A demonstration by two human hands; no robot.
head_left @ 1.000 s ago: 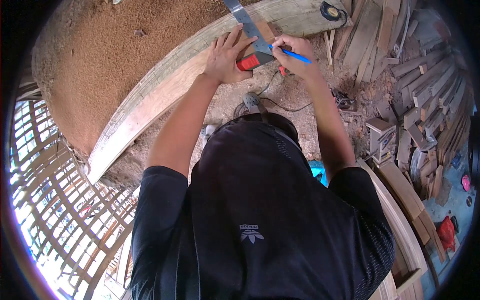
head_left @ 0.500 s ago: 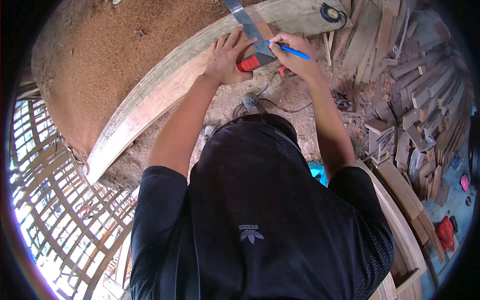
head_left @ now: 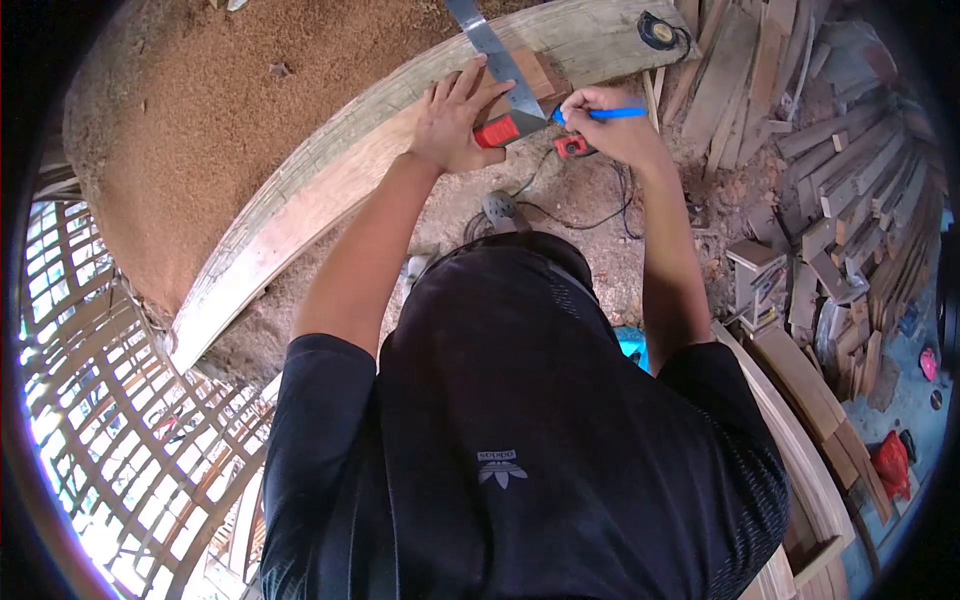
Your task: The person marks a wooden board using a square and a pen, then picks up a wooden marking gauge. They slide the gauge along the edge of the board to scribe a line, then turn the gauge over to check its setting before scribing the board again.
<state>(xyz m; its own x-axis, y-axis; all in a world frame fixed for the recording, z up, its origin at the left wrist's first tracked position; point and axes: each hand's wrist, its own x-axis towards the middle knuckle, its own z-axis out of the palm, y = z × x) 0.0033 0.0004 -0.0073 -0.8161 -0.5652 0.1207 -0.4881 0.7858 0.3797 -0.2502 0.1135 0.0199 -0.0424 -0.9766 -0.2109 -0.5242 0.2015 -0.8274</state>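
A combination square with a steel blade [head_left: 488, 42] and a red-and-black stock [head_left: 497, 130] lies across a curved wooden plank [head_left: 300, 208]. My left hand [head_left: 448, 125] holds it there, thumb at the stock and fingers spread over the blade and the wood. In my right hand [head_left: 612, 130] a blue pen [head_left: 620, 113] is pinched, lying nearly level. Its tip is close to the corner where the stock meets the blade. A short reddish piece of wood [head_left: 535, 75] shows beside the blade.
A tape measure [head_left: 660, 32] rests on the plank's right end. Below my right hand lies a red tool [head_left: 572, 146] with a black cord [head_left: 580, 219]. Brown sawdust [head_left: 230, 120] is heaped behind the plank. Wood offcuts [head_left: 850, 190] pile up at right, and a wooden lattice [head_left: 120, 400] stands at left.
My right hand has moved right and slightly toward me, taking the pen tip from the blade's edge to near the stock's corner. My left hand and the square have stayed put.
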